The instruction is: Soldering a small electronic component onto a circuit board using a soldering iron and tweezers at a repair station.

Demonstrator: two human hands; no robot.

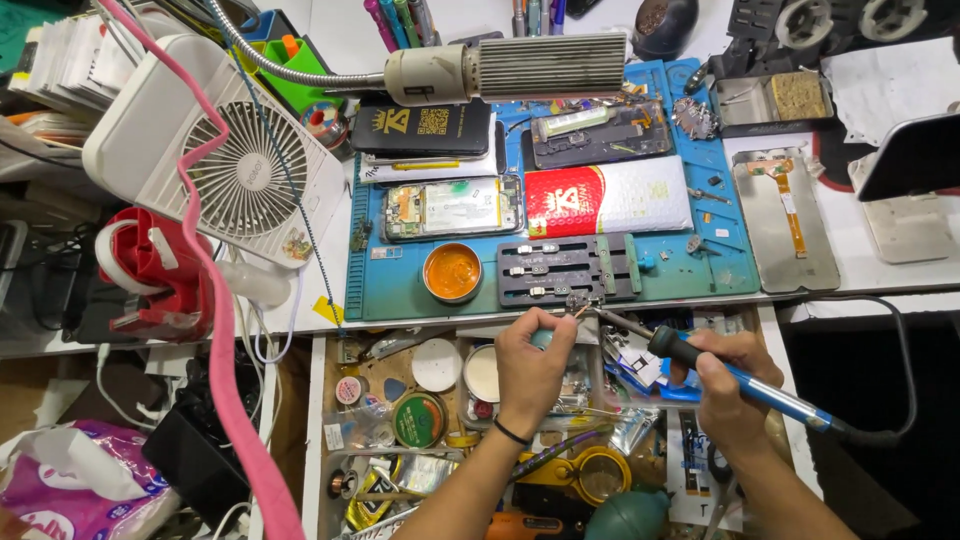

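Hands meet at the front edge of the counter (890, 275), above an open drawer (420, 400) crowded with tins, tape rolls and small tools. The left hand (533, 365) comes up from below, wrist bent back and ringed by a thin black band, its fingers (560, 335) pinched together on a small metal part (578, 303) held just at the counter's lip. The right hand (725, 385) lies lower and to the side, fingers wrapped tight around a soldering iron (745, 380) in a pen-like grip; the iron has a blue handle with a black collar, its cord trails off to the right, and its slim tip slants up and left until it meets the small part.

A blue work mat (400, 285) covers the counter, carrying a dark board holder (565, 270), a round tin of orange flux (452, 272), an opened phone (453, 208) and a red and white padded envelope (608, 198). A white desk fan (225, 150) stands to the left, a gooseneck lamp (520, 68) hangs over the mat, and a pink hose (215, 300) crosses the left side
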